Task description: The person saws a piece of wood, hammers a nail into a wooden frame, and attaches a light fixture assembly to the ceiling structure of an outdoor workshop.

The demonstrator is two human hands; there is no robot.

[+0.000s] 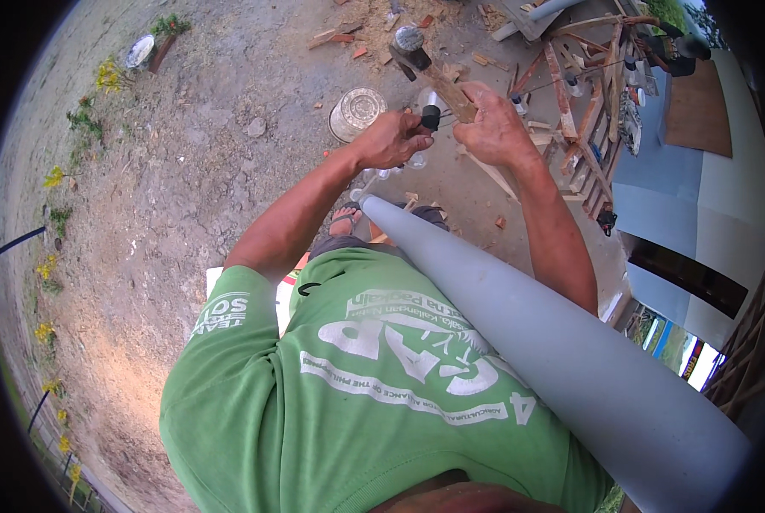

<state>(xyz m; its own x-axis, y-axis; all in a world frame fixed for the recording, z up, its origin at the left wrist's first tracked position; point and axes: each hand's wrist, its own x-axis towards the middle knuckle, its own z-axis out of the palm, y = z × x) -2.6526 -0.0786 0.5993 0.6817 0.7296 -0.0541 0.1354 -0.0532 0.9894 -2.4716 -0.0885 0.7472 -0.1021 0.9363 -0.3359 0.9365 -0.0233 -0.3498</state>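
My left hand (392,139) is closed, with its fingers pinching a black lamp socket (431,117) on a thin dark cord. A clear, bulb-like shape shows beside the socket, but its outline is faint. Just to the right, my right hand (495,126) grips the wooden handle of a hammer (457,96). The hammer's dark metal head points away from me, up and to the left. Below my hands hang several clear bulbs (417,160), partly covered by my left fingers.
A thick grey pipe (519,316) slants across my body from near my feet to the lower right. A round, pale, dirty bucket (357,114) stands on the ground beyond my left hand. Wooden frames (592,128) and scrap wood lie at right, near a person (673,51).
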